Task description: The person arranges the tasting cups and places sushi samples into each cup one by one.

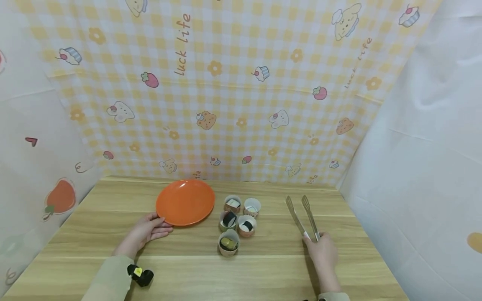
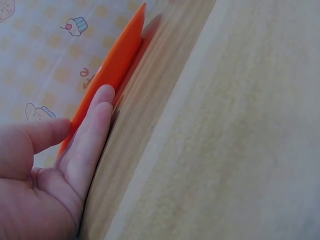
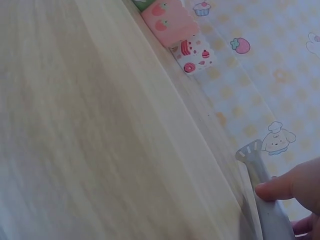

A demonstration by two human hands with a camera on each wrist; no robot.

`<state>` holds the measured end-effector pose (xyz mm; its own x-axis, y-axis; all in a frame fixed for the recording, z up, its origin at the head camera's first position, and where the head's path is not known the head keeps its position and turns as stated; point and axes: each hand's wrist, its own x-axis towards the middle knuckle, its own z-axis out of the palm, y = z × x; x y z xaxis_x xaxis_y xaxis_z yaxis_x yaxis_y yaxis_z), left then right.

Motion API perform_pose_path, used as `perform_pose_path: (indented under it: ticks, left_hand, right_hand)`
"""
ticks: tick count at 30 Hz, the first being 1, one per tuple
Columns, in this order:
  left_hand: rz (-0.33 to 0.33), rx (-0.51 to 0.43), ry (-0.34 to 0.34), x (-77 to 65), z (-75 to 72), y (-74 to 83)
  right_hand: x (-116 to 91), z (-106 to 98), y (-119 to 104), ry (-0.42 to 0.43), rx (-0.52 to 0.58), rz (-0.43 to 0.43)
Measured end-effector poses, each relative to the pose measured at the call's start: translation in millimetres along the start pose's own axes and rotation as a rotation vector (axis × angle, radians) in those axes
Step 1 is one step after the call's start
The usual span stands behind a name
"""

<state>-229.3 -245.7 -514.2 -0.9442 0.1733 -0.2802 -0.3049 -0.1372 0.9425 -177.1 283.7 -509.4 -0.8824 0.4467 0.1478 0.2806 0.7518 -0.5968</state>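
An orange plate (image 1: pixel 185 202) is at the back left of the table in the head view. My left hand (image 1: pixel 144 232) pinches its near-left rim, thumb on top and fingers beneath; the left wrist view shows the plate (image 2: pixel 112 65) edge-on, its far side slightly off the wood. At the right, my right hand (image 1: pixel 321 253) grips metal tongs (image 1: pixel 312 218) by the handle, their two slotted tips spread apart and pointing away. In the right wrist view the thumb presses on one arm of the tongs (image 3: pixel 272 217). Nothing is between the tips.
Several paper cups stand grouped mid-table. The front cup (image 1: pixel 228 252) holds a yellowish-green piece; others hold black-and-white pieces like sushi (image 1: pixel 229 219). A pink cup (image 3: pixel 172 22) shows in the right wrist view. A checked cloth (image 1: pixel 233 96) hangs behind the wooden table (image 1: pixel 180 276).
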Motion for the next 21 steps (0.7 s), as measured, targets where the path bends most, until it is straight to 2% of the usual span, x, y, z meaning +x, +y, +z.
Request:
perform_pose_path:
  ticks: [13,18,21]
  left_hand:
    - [0.035,-0.005,-0.004,-3.1,-3.9,-1.3]
    - [0.018,0.053,0.019,-10.4,-7.0,-1.6]
    - [0.016,0.113,0.061,-16.8,-10.5,1.1]
  right_hand:
    - [5,-9,4,-0.130,0.009,-0.050]
    - [8,-15,6,-0.162,0.033,-0.110]
    - [11,-18,5,-0.138,0.049,-0.177]
